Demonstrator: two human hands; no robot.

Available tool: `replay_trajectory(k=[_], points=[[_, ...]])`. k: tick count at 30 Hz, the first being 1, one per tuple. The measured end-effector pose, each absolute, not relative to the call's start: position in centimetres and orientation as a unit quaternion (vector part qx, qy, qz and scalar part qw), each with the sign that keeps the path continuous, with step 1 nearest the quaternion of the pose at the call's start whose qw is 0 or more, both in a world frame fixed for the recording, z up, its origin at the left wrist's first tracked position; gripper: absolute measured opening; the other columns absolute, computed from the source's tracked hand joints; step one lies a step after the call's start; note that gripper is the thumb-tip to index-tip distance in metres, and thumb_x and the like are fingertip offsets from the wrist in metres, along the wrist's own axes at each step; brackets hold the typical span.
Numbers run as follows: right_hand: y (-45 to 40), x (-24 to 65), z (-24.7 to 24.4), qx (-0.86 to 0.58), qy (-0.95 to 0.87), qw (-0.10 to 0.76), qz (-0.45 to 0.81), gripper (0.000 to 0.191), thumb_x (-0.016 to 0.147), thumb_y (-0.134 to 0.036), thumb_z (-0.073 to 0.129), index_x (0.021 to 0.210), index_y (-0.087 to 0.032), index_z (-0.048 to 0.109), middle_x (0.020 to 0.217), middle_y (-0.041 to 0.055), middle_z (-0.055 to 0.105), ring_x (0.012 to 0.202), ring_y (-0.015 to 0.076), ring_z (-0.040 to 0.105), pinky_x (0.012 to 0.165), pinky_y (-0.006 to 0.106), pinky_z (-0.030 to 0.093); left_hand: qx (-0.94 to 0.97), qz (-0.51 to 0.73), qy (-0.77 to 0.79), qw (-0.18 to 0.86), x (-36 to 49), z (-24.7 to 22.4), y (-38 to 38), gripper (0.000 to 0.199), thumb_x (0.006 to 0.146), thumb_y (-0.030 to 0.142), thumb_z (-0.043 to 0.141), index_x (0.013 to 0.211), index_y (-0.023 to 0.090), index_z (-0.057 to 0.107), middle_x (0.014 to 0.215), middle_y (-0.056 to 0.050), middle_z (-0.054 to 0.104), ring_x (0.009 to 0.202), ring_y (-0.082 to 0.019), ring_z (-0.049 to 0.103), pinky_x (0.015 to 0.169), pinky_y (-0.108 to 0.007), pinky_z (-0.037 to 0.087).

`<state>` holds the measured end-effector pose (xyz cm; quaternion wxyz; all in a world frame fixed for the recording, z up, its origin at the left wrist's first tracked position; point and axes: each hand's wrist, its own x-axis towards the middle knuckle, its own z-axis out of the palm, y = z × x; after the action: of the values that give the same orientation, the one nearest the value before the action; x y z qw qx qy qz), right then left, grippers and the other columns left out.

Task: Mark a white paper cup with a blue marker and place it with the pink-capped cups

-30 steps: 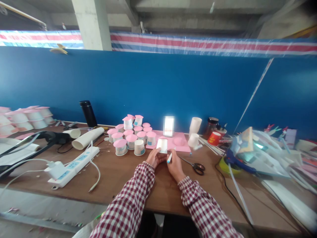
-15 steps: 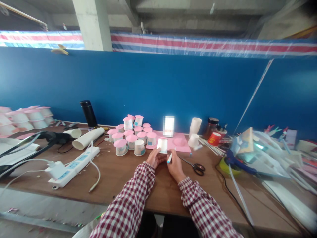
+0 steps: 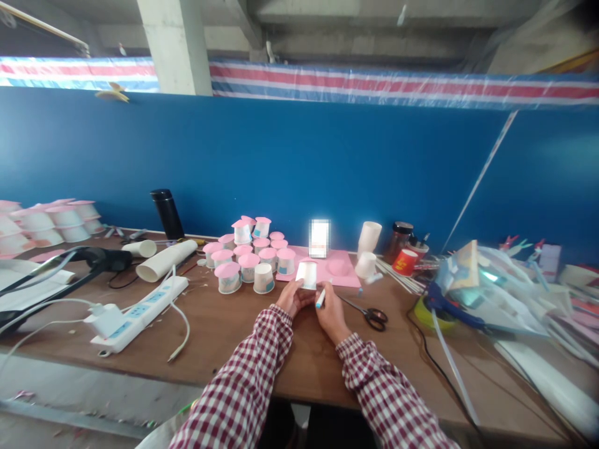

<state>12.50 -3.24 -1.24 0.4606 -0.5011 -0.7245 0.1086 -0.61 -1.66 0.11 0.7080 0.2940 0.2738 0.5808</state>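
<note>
I hold a small white cup (image 3: 306, 274) up in front of me, the centre of my clock, with twelve straight away. My left grip (image 3: 291, 299) pinches it low, around seven o'clock; how far the fingers wrap behind, I cannot tell. My right grip (image 3: 331, 312), at about five o'clock, is closed around a white marker (image 3: 321, 299) with a blue end. Whether those fingers also touch the cup is hidden.

The cup looks like thin paper, so I judge it almost weightless, springy in the wall and easy to dent. A light pinch should do; squeezing mid-wall would probably buckle it, while the edge or the base should stand firmer. Smooth paper may turn a little in dry fingers, so I'd want support from below too. The marker seems stiff, light and sturdier, best held along its barrel.

The pink sheet (image 3: 349, 274) lies on the surface (image 3: 224, 349) beyond, around one o'clock, and looks soft or bendy. At ten o'clock a cluster of pink-topped cups (image 3: 249, 265) stands close together, some stacked; I expect a careless elbow could topple them. The scissors (image 3: 375, 318), heavier and rigid, rest near four o'clock, best taken by their dark handles.
</note>
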Motion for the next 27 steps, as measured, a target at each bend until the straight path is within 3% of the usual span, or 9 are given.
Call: replay_trajectory(k=[27], points=[[-3.40,12.49,-0.97,-0.504,-0.725,0.458,0.103,0.025,0.085,-0.024,0.040,0.106,-0.015,0.050,0.082,0.0069,0.066,0.070,0.0185,0.062,0.062,0.026,0.044,0.289,0.582,0.271,0.710,-0.65,-0.06,-1.60,0.021,0.078,0.025,0.056,0.095,0.012,0.052,0.087,-0.014,0.067,0.081,-0.024,0.067,0.078,-0.041,0.053]])
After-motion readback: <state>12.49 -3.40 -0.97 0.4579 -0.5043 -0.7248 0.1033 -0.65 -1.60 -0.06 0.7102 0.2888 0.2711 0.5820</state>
